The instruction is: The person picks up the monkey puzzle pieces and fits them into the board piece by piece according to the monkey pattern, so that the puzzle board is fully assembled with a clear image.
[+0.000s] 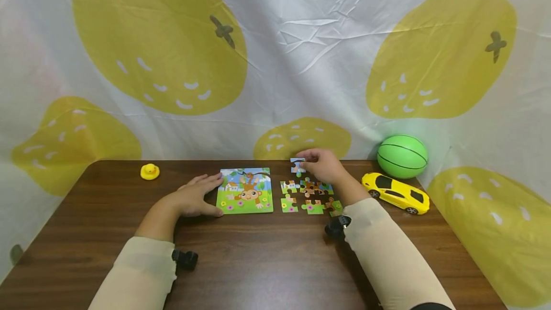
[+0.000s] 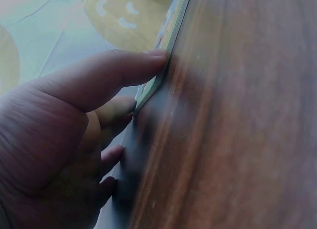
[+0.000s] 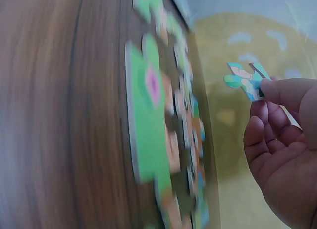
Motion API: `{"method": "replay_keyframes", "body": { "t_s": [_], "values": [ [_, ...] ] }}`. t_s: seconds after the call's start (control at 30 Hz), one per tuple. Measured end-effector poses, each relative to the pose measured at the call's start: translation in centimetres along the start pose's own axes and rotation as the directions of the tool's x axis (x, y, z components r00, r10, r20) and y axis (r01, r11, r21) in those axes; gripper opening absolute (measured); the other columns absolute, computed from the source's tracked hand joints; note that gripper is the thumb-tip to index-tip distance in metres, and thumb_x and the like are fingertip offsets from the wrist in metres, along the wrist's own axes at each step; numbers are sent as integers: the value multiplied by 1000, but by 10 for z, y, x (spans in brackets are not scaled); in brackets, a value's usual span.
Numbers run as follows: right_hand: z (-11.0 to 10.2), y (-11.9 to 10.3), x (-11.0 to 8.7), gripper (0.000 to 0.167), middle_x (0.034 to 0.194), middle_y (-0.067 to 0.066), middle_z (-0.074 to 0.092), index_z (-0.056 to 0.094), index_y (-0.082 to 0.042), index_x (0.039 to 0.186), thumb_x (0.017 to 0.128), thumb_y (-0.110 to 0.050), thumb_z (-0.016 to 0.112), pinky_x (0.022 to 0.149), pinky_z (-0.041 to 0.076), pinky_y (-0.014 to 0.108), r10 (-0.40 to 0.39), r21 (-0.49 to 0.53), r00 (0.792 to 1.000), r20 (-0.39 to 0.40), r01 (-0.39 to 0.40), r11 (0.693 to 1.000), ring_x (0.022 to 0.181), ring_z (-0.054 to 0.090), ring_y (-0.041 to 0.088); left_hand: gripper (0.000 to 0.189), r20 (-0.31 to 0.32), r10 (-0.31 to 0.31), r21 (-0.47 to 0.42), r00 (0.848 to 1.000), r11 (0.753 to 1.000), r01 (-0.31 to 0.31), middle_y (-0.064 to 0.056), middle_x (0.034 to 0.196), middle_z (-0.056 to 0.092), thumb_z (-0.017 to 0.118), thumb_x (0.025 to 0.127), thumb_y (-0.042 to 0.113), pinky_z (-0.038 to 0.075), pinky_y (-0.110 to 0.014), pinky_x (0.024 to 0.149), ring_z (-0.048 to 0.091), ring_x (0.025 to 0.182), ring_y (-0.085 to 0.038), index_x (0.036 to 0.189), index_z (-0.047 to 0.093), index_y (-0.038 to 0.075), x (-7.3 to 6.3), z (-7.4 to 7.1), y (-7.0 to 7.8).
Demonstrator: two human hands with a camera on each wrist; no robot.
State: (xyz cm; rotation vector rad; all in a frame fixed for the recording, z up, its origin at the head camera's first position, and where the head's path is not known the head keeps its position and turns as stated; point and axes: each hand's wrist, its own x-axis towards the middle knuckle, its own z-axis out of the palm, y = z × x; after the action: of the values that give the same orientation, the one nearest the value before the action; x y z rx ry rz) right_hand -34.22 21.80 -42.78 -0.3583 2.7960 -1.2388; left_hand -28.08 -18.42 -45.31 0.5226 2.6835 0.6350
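Note:
My right hand (image 1: 324, 165) pinches a jigsaw puzzle piece (image 3: 246, 81) between thumb and fingers, held up off the table behind the other pieces. Blue, white and green show on it, with a dark line. My left hand (image 1: 195, 196) rests at the left side of a square monkey picture board (image 1: 245, 200), its thumb (image 2: 143, 65) on the edge near the front corner and its fingers spread towards the far corner. Right of the board lie several loose puzzle pieces (image 1: 313, 207) in two rough rows, with parts of a monkey, a house and flowers on them.
A yellow toy car (image 1: 393, 193) stands right of my right forearm, with a green ball (image 1: 402, 157) behind it. A yellow rubber duck (image 1: 149, 171) sits at the back left. A patterned curtain (image 1: 301, 85) hangs behind the brown wooden table (image 1: 258, 262).

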Motion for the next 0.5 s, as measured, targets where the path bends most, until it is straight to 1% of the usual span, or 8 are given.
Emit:
{"method": "replay_keyframes", "body": {
  "t_s": [0.13,0.27,0.33,0.43,0.5],
  "values": [
    [15,-9,0,35,128,14,68,73,-14,138,104,-21,71,74,54,33,-2,81,1000,19,0,997,105,64,28,107,0,-1,-9,1000,1000,1,-5,182,20,83,85,57,12,-80,126,10,168,-44,171,29,21,1,0,0],
    [29,-16,3,34,125,13,70,74,-14,136,103,-19,73,77,54,31,-32,93,998,45,28,995,103,64,24,108,1,0,-11,1000,1000,0,-5,182,20,83,85,57,12,-80,126,9,168,-45,171,29,21,1,0,1],
    [35,-20,4,33,126,12,71,75,-15,135,102,-18,73,80,55,30,-47,86,997,55,42,995,106,64,23,108,1,1,-7,1000,1000,-1,-5,182,20,83,85,57,13,-79,126,10,168,-45,171,29,21,1,-1,2],
    [44,-25,6,34,121,13,70,74,-13,136,102,-17,73,73,56,31,-47,116,996,74,38,993,90,65,21,107,0,2,-1,1000,1000,-2,-6,181,20,82,85,57,14,-79,126,10,167,-45,171,29,21,1,-1,1],
    [49,-29,8,34,119,12,69,74,-13,136,102,-17,73,69,55,30,-42,127,996,83,32,991,85,63,18,108,-1,1,0,1000,1000,-1,-5,181,20,82,85,58,14,-79,126,10,168,-45,171,29,21,1,-1,1]
  ]
}}
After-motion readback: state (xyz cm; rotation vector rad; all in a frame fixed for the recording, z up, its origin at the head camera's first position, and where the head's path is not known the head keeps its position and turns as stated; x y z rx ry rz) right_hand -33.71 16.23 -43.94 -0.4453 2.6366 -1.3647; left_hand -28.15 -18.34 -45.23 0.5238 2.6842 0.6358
